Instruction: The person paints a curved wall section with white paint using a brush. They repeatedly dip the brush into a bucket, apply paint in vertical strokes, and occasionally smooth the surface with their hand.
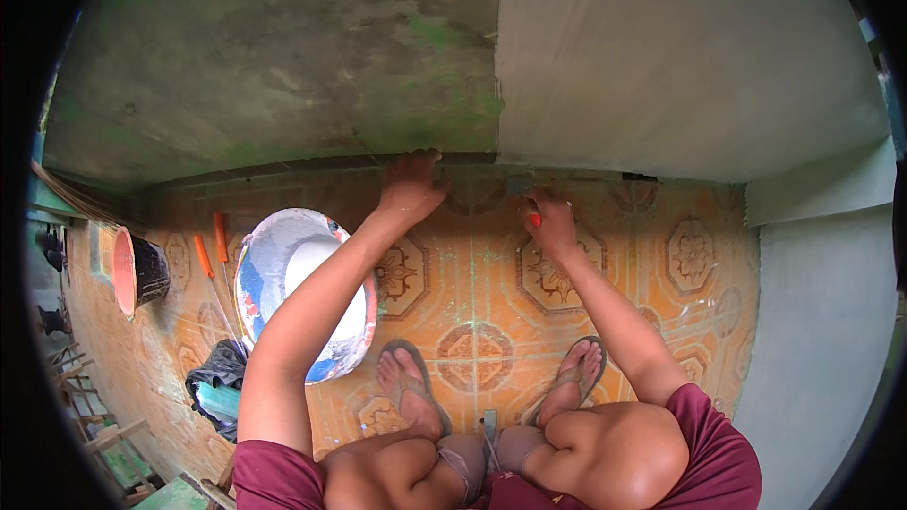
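My left hand reaches to the foot of the wall, fingers apart, by the dark strip along its base. It holds nothing that I can see. In my right hand is a small tool with a red handle, apparently a putty knife. Its greyish blade is blurred near the floor's edge. Ahead, the wall is split: a bare, grey-green stained part on the left and a smooth pale coated part on the right.
A paint-smeared bucket with white content stands beside my left arm. Farther left are two orange-handled tools, a black bucket with a pink inside and a black plastic bag. Patterned orange tiles cover the floor; a pale wall bounds the right.
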`<move>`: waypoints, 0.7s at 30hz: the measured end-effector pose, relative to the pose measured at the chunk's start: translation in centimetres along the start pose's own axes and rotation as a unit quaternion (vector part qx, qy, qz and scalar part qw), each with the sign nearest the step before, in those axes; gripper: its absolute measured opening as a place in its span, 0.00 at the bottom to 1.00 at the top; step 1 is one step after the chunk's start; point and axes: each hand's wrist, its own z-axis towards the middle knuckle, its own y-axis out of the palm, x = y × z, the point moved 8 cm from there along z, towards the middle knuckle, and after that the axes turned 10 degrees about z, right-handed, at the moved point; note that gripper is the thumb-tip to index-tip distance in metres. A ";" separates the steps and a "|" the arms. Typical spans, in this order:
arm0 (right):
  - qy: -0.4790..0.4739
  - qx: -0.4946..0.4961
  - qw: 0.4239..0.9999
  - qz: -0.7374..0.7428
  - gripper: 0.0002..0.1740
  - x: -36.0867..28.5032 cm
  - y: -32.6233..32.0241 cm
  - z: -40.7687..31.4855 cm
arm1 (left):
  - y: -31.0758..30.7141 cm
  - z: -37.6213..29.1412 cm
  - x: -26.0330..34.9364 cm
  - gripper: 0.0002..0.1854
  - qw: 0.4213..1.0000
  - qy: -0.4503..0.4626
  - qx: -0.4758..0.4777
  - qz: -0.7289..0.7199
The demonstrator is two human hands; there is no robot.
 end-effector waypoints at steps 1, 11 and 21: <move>-0.003 -0.012 1.000 -0.013 0.14 0.8 0.3 0.3 | -0.1 0.0 0.2 0.27 1.000 0.003 0.003 0.004; -0.059 0.084 0.993 -0.051 0.09 -3.7 -2.6 4.4 | 0.0 0.5 0.1 0.25 0.999 0.016 0.037 0.008; -0.130 0.117 0.984 -0.014 0.12 -14.5 -9.0 4.1 | -0.5 0.5 0.1 0.25 0.999 0.014 0.036 0.004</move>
